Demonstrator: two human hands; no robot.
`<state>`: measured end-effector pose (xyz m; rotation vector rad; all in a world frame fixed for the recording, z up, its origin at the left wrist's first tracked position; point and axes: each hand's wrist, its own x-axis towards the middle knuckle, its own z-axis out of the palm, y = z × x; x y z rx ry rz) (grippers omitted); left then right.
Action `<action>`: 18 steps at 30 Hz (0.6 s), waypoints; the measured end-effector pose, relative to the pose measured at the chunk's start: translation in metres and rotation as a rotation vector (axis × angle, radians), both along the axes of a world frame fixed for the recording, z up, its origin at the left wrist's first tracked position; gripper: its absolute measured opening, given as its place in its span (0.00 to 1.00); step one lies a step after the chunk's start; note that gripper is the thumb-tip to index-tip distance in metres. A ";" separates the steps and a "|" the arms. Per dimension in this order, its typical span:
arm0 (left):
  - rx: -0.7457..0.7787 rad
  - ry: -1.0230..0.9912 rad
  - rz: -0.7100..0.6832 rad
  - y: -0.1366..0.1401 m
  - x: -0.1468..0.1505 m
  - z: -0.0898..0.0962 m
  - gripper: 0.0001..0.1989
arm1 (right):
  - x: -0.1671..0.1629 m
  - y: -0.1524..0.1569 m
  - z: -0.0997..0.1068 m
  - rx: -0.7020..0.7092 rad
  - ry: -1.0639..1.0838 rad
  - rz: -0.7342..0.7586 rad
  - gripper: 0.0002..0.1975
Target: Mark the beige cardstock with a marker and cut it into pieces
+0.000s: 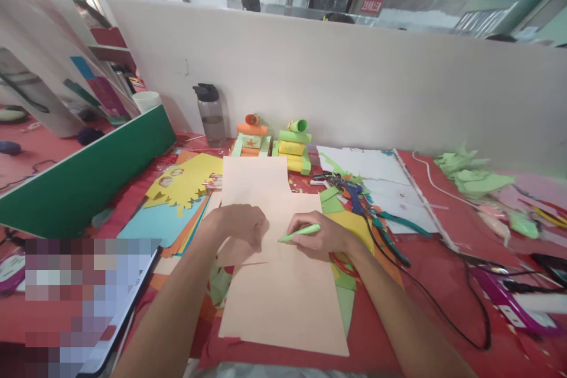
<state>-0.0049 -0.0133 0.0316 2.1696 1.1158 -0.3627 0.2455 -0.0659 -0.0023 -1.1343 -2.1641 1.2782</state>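
A sheet of peach paper (283, 301) lies in front of me, with a smaller peach piece (239, 254) overlapping its left side. My left hand (239, 225) is closed, fingers curled and pressing down on the paper. In my right hand (316, 233) is a light green pen (301, 233), pinched between thumb and fingers. Its tip points left and meets the sheet, or nearly so. More peach paper (257, 174) extends beyond my hands.
Scissors and pliers (405, 223) lie at right near a black cable. Two paper-roll models (292, 147) and a water bottle (211, 115) stand against the white partition (336, 77). Yellow cut paper (183, 183) and blue sheets lie left, beside a green board (88, 171) and a tablet-like device.
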 end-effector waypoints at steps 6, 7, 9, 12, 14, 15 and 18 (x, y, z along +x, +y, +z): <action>0.000 0.055 -0.029 0.003 -0.001 0.000 0.17 | -0.001 -0.001 0.002 -0.021 -0.004 0.009 0.06; -0.007 0.054 -0.031 0.003 -0.001 0.000 0.17 | -0.001 -0.001 0.003 -0.037 0.000 0.019 0.06; -0.022 0.048 -0.033 0.002 -0.001 0.000 0.15 | -0.002 -0.001 0.003 -0.047 0.007 0.033 0.06; -0.036 0.038 -0.033 0.002 -0.001 0.001 0.15 | -0.002 -0.001 0.002 0.007 0.006 -0.002 0.06; -0.045 0.030 -0.036 0.003 -0.002 0.001 0.15 | -0.002 -0.001 0.000 0.024 0.001 -0.034 0.06; -0.045 0.028 -0.036 0.003 -0.002 0.000 0.15 | -0.002 -0.001 0.001 0.018 -0.001 -0.039 0.06; -0.048 0.007 -0.042 0.004 -0.004 -0.003 0.16 | -0.001 -0.001 0.003 -0.060 -0.004 0.020 0.06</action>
